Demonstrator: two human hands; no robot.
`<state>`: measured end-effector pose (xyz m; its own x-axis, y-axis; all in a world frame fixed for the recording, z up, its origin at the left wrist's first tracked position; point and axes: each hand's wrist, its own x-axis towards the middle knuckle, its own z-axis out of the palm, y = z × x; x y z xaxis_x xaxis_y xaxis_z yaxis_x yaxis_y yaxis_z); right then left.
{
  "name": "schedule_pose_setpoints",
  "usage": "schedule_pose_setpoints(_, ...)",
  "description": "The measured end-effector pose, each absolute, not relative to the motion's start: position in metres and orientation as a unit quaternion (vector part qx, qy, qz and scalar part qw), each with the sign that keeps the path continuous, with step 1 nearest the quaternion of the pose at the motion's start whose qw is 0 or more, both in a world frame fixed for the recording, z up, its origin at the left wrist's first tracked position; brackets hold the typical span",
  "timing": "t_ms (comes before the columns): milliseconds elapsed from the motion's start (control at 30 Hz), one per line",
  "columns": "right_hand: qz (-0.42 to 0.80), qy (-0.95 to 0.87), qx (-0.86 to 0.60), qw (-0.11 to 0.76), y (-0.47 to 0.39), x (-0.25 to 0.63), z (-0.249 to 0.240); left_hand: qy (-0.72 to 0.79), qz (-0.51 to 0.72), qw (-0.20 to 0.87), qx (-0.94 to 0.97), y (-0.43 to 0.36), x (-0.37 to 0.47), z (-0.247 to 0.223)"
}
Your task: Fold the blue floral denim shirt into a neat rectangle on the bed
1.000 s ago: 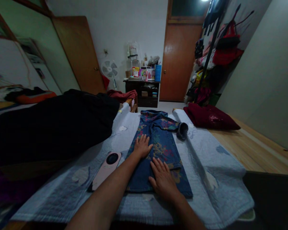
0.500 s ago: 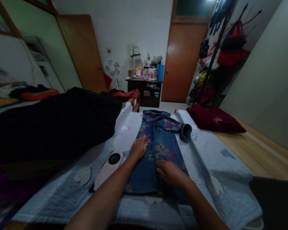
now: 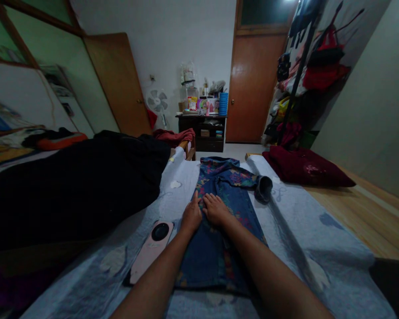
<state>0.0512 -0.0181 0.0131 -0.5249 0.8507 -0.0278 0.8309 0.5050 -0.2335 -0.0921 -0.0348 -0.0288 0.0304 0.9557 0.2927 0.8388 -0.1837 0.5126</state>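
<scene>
A blue floral garment (image 3: 213, 261) lies spread on the pale patterned sheet, its one visible sleeve stretched out to the right and ending in a dark cuff (image 3: 263, 189). On the garment's left part rests my left hand (image 3: 191, 215), with its fingers extended. Close beside it, my right hand (image 3: 216, 209) lies flat on the cloth, fingers spread. Neither hand grips anything. A pink phone (image 3: 151, 252) with a round black camera ring lies on the sheet, left of my left forearm.
A large black cloth (image 3: 76, 186) covers the left side. At the right, a dark red cushion (image 3: 306, 166) sits on a wooden board (image 3: 362, 217). Beyond the bed stand a dark cabinet (image 3: 201, 141) and a white fan (image 3: 158, 102).
My right hand has moved up and left across the garment, from its lower middle to beside my left hand. The camera view has shifted slightly.
</scene>
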Motion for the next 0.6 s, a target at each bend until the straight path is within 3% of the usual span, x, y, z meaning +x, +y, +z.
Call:
schedule_pose_setpoints(267, 0.075, -0.827, -0.557, 0.03, 0.008, 0.066, 0.01, 0.612, 0.156, 0.004, 0.775, -0.042, -0.083, -0.023)
schedule_pose_setpoints(600, 0.082, -0.803, -0.587, 0.065, 0.021, 0.077, 0.0, 0.615, 0.142, -0.002, 0.775, -0.045, -0.081, -0.019)
